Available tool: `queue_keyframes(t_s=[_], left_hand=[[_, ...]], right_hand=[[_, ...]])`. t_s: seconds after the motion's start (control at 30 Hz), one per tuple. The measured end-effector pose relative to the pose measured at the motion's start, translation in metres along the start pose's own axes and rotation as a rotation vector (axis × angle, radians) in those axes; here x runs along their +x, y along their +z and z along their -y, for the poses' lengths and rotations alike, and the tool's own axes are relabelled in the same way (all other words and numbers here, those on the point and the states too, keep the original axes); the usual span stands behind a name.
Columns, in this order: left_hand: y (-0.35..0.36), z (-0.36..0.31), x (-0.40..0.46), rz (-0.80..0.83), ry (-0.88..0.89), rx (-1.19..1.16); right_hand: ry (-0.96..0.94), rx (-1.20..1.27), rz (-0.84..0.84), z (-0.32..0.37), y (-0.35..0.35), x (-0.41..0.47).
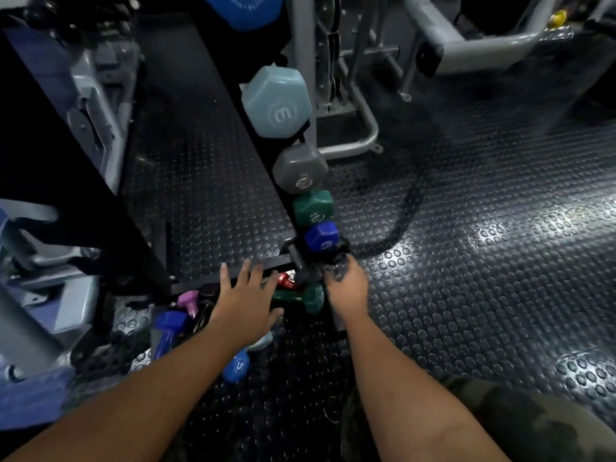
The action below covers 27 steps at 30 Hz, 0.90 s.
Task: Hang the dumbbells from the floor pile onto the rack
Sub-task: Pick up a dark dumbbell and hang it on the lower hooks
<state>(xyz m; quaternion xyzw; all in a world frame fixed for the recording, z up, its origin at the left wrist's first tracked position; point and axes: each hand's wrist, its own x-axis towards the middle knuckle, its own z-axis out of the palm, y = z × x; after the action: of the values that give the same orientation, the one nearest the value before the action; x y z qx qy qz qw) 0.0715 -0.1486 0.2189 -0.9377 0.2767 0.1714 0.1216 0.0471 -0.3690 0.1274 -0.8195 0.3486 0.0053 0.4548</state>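
Hex dumbbells, coated, mixed colours. On rack [263, 155], top to bottom: blue [245, 8], pale blue [278, 101], grey [300, 170], green [313, 208], dark blue [321, 237]; five in view. Floor pile [240, 315] at rack foot: pink [190, 303], purple-blue [170, 328], blue "5" [237, 366], green [308, 298], red [286, 281], pale one mostly hidden under arm; six visible at least. Left hand [245, 303] over pile, grip spread flat, holding nothing. Right hand [346, 286] at rack base, fingers curled on something dark; blurred, cannot tell what.
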Motion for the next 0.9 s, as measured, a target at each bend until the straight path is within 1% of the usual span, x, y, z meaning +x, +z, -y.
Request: queue_keyframes(t_s=[0.1,0.17,0.27,0.33,0.5,0.6,0.77,0.9], left_hand=[[0.008,-0.014,0.021,0.026,0.015,-0.031],[0.021,-0.022,0.036,0.054,0.009,-0.075],[0.038,-0.035,0.061,0.102,-0.032,-0.213],[0.044,-0.046,0.078,0.124,-0.051,-0.269],[0.055,-0.061,0.115,0.118,-0.042,-0.276],[0.057,-0.059,0.129,0.098,-0.059,-0.298],[0.05,-0.055,0.148,0.097,-0.079,-0.269],[0.048,-0.05,0.152,0.08,-0.089,-0.3]], right_hand=[[-0.074,-0.103,0.051,-0.002,0.006,0.016],[-0.09,-0.142,0.054,-0.005,0.008,0.027],[-0.027,-0.06,-0.027,-0.011,0.017,0.045],[0.018,-0.013,-0.039,-0.012,0.021,0.058],[0.064,0.109,0.06,-0.008,0.022,0.095],[0.094,0.115,0.109,-0.009,0.028,0.111],[0.136,0.17,0.074,-0.015,0.037,0.12],[0.152,0.226,0.054,-0.013,0.034,0.116]])
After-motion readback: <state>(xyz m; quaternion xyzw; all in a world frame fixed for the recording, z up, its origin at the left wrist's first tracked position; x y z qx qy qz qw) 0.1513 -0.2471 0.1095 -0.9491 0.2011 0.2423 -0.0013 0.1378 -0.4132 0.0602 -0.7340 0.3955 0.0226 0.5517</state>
